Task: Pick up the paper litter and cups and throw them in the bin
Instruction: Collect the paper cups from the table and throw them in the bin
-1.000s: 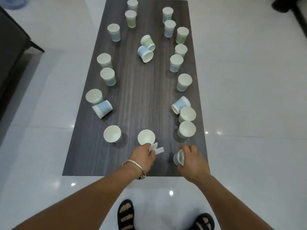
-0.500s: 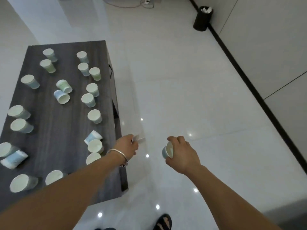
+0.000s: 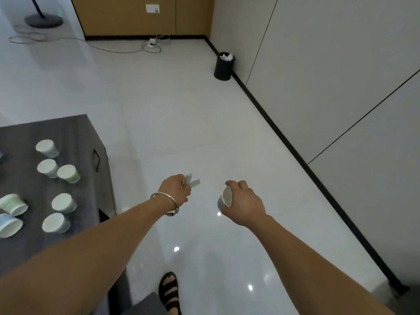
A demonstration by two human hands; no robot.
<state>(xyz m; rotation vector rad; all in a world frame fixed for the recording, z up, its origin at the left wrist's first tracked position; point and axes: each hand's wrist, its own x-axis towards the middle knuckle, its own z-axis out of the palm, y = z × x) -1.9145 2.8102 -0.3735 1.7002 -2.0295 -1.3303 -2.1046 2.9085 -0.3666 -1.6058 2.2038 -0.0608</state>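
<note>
1. Cups (image 3: 61, 202) are sitting on the dark table (image 3: 75, 133) at the left edge of the frame. I am counting at least seven, and the two at the far left appear tipped. Judgement: most of the clearing is left to do.
2. I am noting the black bin (image 3: 223, 67) standing in the upper middle-right of the frame, against the wall. White scraps (image 3: 226, 56) are showing at its rim, so I am taking some litter as already binned.
3. I am seeing the left hand (image 3: 176, 189) pinching white paper strips (image 3: 192, 181) near frame centre, over bare floor.
4. I am seeing the right hand (image 3: 244, 203), just right of centre, gripping one held cup (image 3: 225, 198) with its fingers curled round it and its mouth facing frame left.
5. Both loads are hanging well apart from the bin, which is lying up-frame and to the right of the two hands. I am judging this as the carry step, with the drop not yet done.
</note>
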